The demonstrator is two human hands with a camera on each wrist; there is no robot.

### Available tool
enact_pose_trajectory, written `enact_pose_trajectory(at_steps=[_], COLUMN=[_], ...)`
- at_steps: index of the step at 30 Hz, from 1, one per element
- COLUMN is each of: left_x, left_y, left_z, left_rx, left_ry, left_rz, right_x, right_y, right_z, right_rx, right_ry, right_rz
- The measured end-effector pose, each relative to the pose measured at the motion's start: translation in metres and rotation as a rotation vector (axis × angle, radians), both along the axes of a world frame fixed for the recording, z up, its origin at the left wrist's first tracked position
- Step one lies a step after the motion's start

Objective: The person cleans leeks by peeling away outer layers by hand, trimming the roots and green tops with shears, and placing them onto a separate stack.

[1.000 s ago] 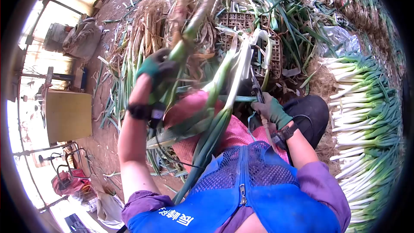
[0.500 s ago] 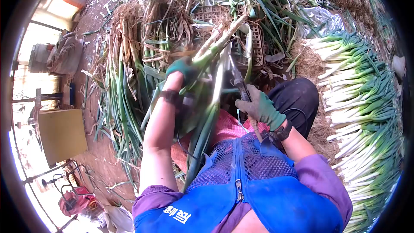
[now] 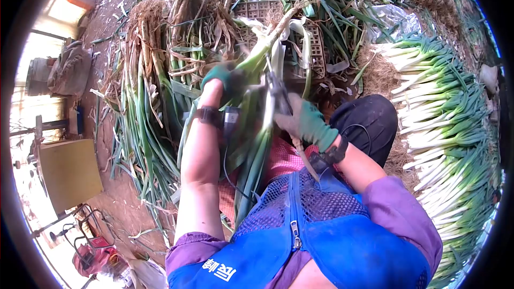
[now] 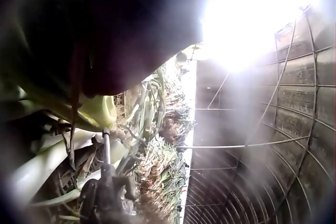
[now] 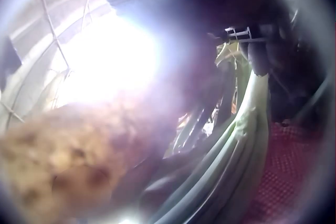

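Note:
My left hand (image 3: 226, 81), in a green and dark glove, grips a leek (image 3: 262, 53) by its stalk, roots pointing up and away. In a matching glove, my right hand (image 3: 306, 121) holds an air blow gun (image 3: 277, 86), blurred in the head view, with a hose (image 3: 305, 158) running down from it. The thin metal nozzle (image 4: 107, 148) reaches right up to the pale stalk (image 4: 100, 111) in the left wrist view. A second leek (image 3: 267, 120) lies between my hands, its green leaves hanging over my lap. Glove and glare hide much of both wrist views.
Untrimmed leeks (image 3: 147, 80) with dry roots stand in a heap on the left. Cleaned leeks (image 3: 439, 128) lie in a long row on the right. A plastic crate (image 3: 316, 48) sits ahead, with leaf scraps around it. My bent knee (image 3: 369, 123) is beside my right hand.
My left hand swung the leek in toward the middle, from the upper left. My right hand moved left, bringing the blow gun nozzle up to the stalk. The head view shifted slightly.

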State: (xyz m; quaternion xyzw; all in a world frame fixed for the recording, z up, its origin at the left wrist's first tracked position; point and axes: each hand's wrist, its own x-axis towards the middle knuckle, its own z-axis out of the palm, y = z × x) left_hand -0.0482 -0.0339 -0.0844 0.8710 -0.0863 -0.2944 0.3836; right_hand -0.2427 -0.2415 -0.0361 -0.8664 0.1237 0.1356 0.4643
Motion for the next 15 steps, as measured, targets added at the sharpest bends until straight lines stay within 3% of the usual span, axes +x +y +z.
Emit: enact_pose_trajectory(at_steps=[4,7,9,11,14,15], left_x=[0.005,0.003,-0.001,-0.001,0.000,0.001], left_y=[0.002,0.002,0.001,0.000,-0.001,-0.001], left_z=[-0.021,-0.030,-0.026,-0.022,-0.026,-0.029], left_rx=[0.071,0.138,0.163,0.192,0.240,0.236], left_ry=[-0.029,-0.113,-0.165,-0.154,-0.161,-0.143], left_rz=[-0.027,-0.094,-0.108,-0.129,-0.084,-0.067], right_x=[0.039,0.076,0.099,0.099,0.097,0.086], right_y=[-0.017,-0.027,-0.047,-0.050,-0.054,-0.052], right_z=[-0.024,-0.022,-0.041,-0.002,-0.020,-0.027], right_rx=[-0.019,-0.069,0.039,0.166,0.194,0.079], right_ry=[-0.048,0.054,0.127,0.227,0.185,0.133], right_rz=[-0.071,-0.207,-0.229,-0.235,-0.232,-0.180])
